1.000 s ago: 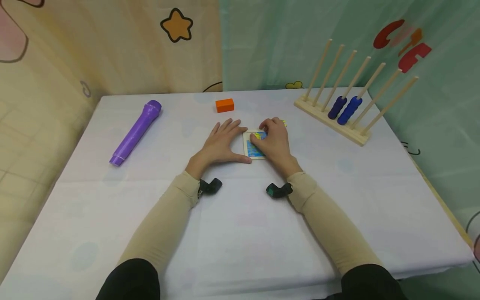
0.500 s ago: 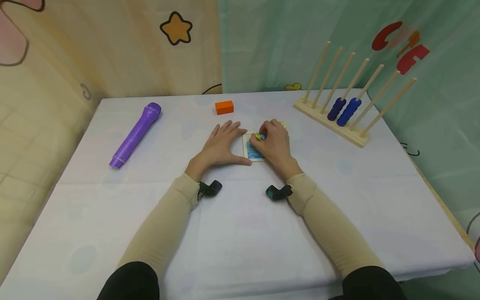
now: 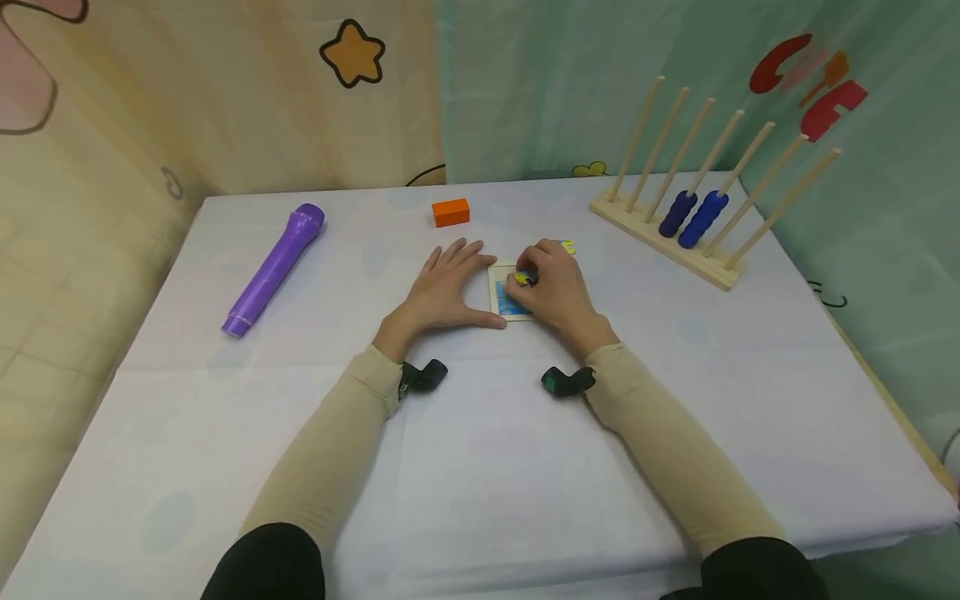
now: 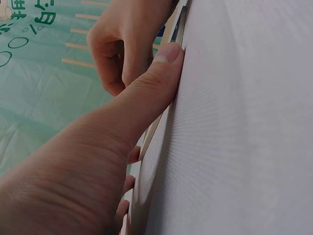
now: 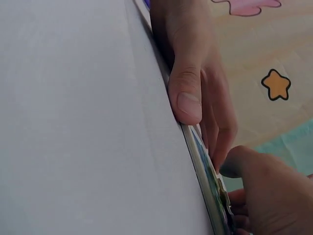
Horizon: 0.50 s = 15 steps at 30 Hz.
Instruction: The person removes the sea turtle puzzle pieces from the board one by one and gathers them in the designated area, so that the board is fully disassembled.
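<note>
The piece [image 3: 522, 278], pinched by the right hand [image 3: 557, 285] over the board [image 3: 492, 290], could slip if that grip tilts, and the board could skid if the left hand [image 3: 444, 292], fingers spread about its left side, steadies it too lightly.

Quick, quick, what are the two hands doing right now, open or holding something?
Left hand: open, thumb at the edge of the picture board.
Right hand: closed, pinching a small yellow-and-dark piece.

head view: bright, even light | faint shadows beside sleeves [image 3: 324, 450] | wrist views: dimmer, greyer | curtain [image 4: 49, 110] slightly soft
</note>
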Motion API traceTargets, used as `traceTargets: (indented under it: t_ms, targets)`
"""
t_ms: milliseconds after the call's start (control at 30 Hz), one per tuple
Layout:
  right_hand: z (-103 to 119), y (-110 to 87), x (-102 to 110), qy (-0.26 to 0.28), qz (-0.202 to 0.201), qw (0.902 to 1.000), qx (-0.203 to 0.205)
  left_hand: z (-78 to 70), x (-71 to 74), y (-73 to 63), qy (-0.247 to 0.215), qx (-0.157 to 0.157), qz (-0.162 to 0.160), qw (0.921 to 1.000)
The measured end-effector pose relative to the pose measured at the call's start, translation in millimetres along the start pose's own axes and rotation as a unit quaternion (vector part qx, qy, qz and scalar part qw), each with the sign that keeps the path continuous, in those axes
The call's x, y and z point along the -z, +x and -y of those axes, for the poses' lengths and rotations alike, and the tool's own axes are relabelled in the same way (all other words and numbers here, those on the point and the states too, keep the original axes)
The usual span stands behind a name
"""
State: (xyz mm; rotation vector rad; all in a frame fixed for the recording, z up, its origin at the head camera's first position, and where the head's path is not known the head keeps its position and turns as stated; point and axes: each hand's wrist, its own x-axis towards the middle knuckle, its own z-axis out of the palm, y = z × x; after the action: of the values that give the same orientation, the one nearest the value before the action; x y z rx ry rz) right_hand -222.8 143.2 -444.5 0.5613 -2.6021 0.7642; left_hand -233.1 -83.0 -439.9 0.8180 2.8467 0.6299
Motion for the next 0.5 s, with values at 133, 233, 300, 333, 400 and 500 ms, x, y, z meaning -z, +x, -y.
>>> traceTargets:
  t_ms: [133, 233, 300, 333, 400, 500]
  targets:
    - [-3, -3.7, 12, 0.037, 0.043, 0.9984, 0.001, -2.5, 0.1, 2.0, 0.000, -0.006, -0.002, 1.0000]
    - [-5, -6.2, 20, 0.058, 0.079, 0.9952, 0.000, -3.2, 0.7, 2.6, 0.005, -0.005, 0.000, 1.0000]
    - [-6, -6.8, 24, 0.064, 0.100, 0.9929, 0.000, -3.4, 1.1, 2.5, 0.007, -0.004, 0.001, 1.0000]
    - [-6, -6.5, 26, 0.066, 0.110, 0.9918, 0.001, -3.5, 1.5, 2.3, 0.007, -0.003, 0.002, 1.0000]
    - [-7, -5.4, 29, 0.068, 0.129, 0.9893, 0.005, -3.2, 1.9, 1.7, 0.009, -0.001, 0.004, 1.0000]
    - [-10, -2.8, 33, 0.070, 0.151, 0.9861, 0.008, -2.8, 2.6, 0.5, 0.007, 0.001, 0.007, 1.0000]
